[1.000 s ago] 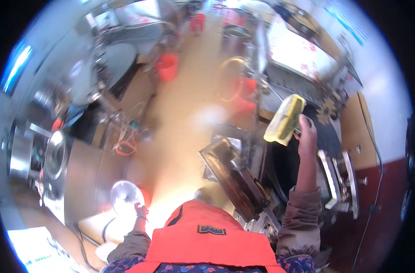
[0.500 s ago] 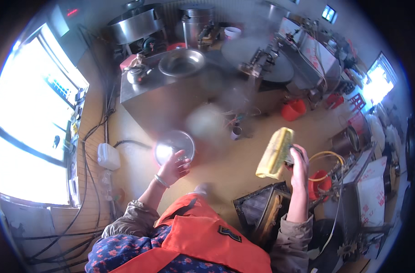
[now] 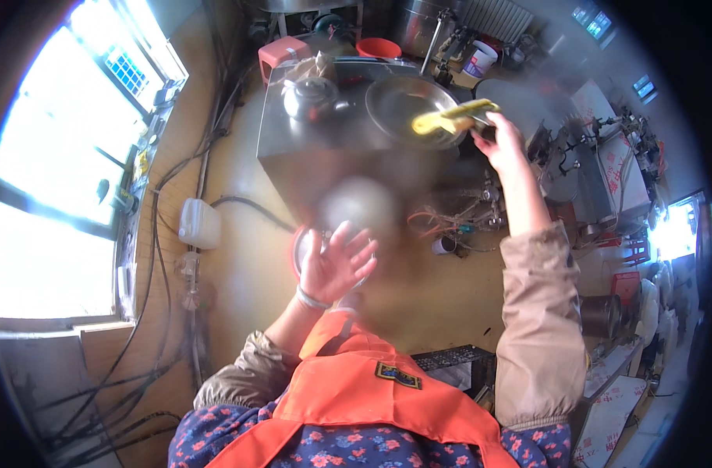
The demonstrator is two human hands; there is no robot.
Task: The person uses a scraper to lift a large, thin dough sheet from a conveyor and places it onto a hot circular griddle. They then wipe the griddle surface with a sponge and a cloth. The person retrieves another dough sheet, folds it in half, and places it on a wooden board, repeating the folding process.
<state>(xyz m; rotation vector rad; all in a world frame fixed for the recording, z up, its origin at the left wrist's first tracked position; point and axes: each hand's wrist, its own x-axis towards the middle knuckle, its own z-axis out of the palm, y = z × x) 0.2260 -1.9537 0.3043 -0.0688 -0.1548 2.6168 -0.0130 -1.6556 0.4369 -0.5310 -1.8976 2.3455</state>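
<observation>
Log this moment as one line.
Left hand: open, empty | right hand: holding yellow object, overlapping metal basin in view | kettle: on counter beside basin

Bright daylight enters through a large window [image 3: 52, 175] at the left, above a tan floor [image 3: 442, 300] on which a box-shaped, metal-topped counter [image 3: 348, 129] stands near a red plastic stool [image 3: 284, 51], with a pale ribbed radiator [image 3: 498, 17] farther back and a smaller window [image 3: 680, 234] glaring at the right.
</observation>
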